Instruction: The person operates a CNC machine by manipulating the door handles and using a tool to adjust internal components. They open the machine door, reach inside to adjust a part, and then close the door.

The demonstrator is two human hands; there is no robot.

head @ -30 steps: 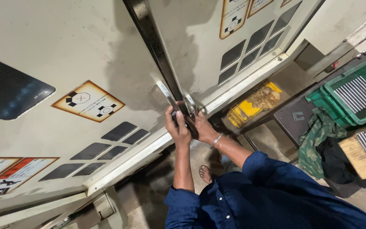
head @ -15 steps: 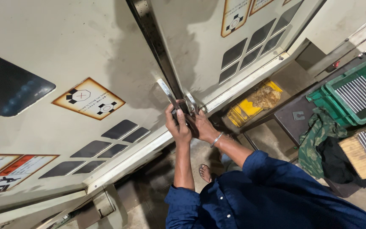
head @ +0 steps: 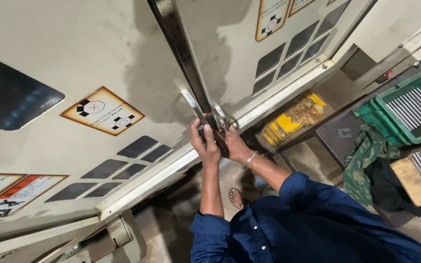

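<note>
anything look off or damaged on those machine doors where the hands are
No damage shows. Dark grimy smudges stain the cream doors around the centre seam, above the metal handles that the left hand and right hand grip. A green cloth lies crumpled beside the green crate.

Left hand (head: 204,143) has shifted slightly upward along the polished metal door handle (head: 194,108) beside the dark vertical door seam (head: 181,53), closing against the right hand (head: 232,143), both gripping there.
</note>
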